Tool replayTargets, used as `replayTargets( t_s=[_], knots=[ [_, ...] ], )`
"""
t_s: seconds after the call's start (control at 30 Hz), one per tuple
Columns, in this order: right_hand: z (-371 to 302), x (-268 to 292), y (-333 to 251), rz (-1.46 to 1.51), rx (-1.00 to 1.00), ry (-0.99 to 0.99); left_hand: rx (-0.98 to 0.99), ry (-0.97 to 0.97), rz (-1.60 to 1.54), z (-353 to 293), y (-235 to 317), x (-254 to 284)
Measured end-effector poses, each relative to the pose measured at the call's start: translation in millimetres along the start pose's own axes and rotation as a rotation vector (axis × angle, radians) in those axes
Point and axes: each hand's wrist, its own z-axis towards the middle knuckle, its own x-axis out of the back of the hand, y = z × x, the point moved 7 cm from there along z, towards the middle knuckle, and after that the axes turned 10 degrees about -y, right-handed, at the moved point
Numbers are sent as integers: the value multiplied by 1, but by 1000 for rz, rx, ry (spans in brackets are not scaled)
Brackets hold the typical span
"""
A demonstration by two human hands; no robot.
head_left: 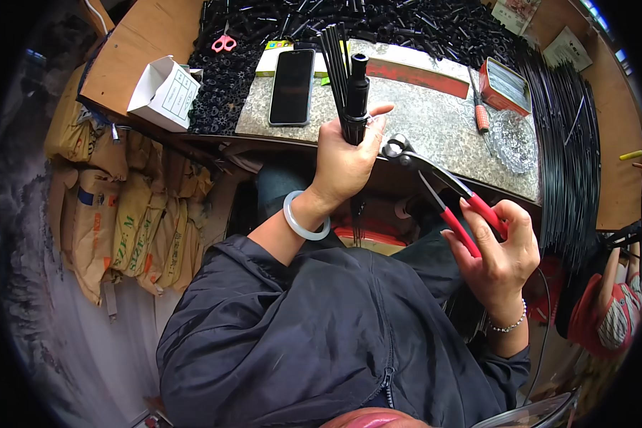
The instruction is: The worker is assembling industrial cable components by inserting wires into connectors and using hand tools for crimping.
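Upright in my left hand (348, 160) is a black tube (357, 93) with a bundle of thin black rods (333, 68) along its left side. The fingers are wrapped round its lower part, and the thumb side faces the pincers. Thin dark ends (357, 214) hang below that hand. My right hand (503, 253) grips a pair of pincers (435, 175) by their red handles, which stand apart. Their round dark jaws point left and sit just right of my left hand, over the table's front edge.
On the grey tabletop (442, 139) lie a black phone (292, 87), a red-handled tool (481, 118), a red tin (505, 87) and a clear glass dish (513, 146). Black fittings (399, 21) pile up behind, beside pink scissors (224, 43). Long black rods (567, 157) line the right; another person (610, 307) sits beyond.
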Motion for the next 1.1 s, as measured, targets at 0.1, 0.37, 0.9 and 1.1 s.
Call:
replayTargets(
  t_s=[0.1,0.37,0.9,1.1],
  knots=[
    [3,-1,-6,-13,15,-2,26,-3,-30,-2,-5,-1],
    [-5,-19,-10,39,105,-75,-85,-113,10,-11,10,-4],
    [-50,-88,-35,2063,-409,-1096,-157,-318,26,-27,16,-15],
    [-22,-61,-13,729,32,-284,-242,-308,105,-26,22,-14]
  ],
)
